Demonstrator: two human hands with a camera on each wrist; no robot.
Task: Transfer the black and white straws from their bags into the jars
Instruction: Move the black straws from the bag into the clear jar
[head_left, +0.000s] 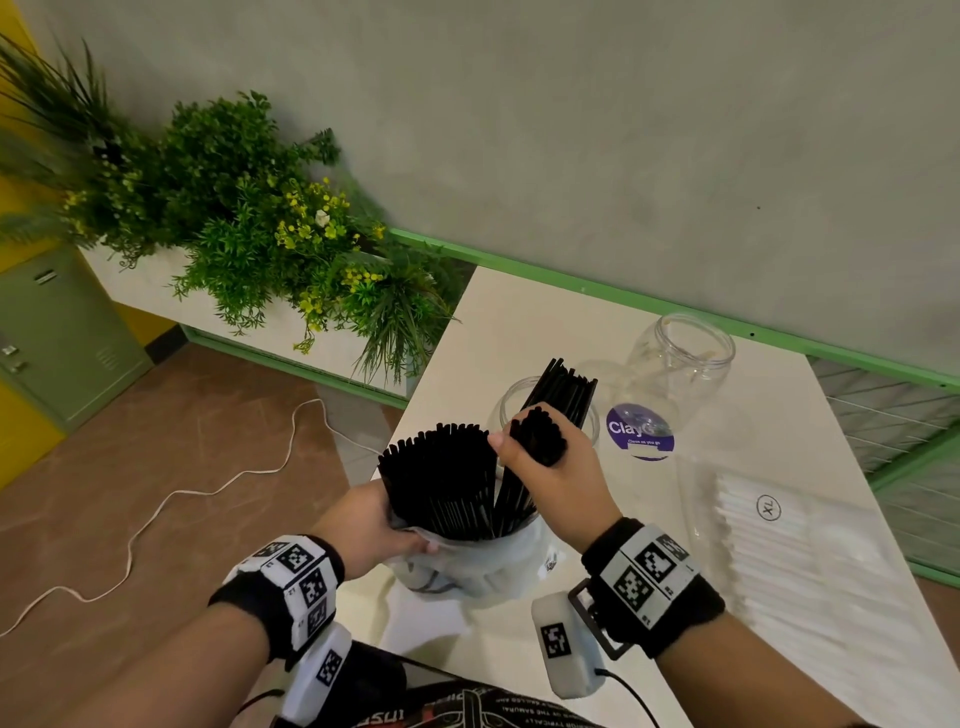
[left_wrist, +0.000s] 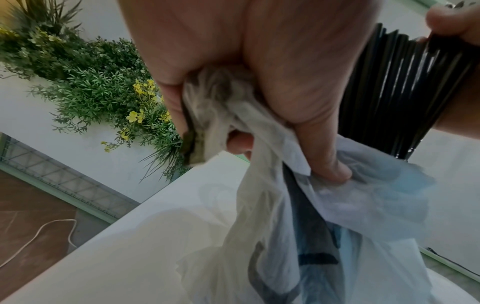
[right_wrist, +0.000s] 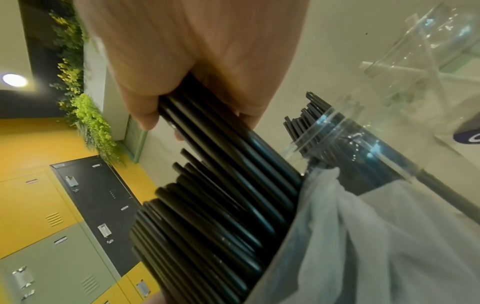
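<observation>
My left hand (head_left: 387, 525) grips the bunched rim of a thin white plastic bag (head_left: 483, 569) that stands on the table and holds a thick bundle of black straws (head_left: 441, 478). My right hand (head_left: 540, 457) is wrapped round a handful of those black straws (right_wrist: 223, 144), partly raised out of the bag. Just behind stands a clear jar (head_left: 511, 410) with several black straws (head_left: 563, 389) sticking out of its mouth. A second clear jar (head_left: 680, 364), with no straws in it, stands further back. White straws in a clear bag (head_left: 769, 540) lie at the right.
The white table (head_left: 519, 322) ends at a green-edged wall at the back. A planter box of green plants (head_left: 249, 218) stands to the left. A round purple sticker (head_left: 639, 431) lies by the jars. A white cable (head_left: 156, 514) runs over the brown floor.
</observation>
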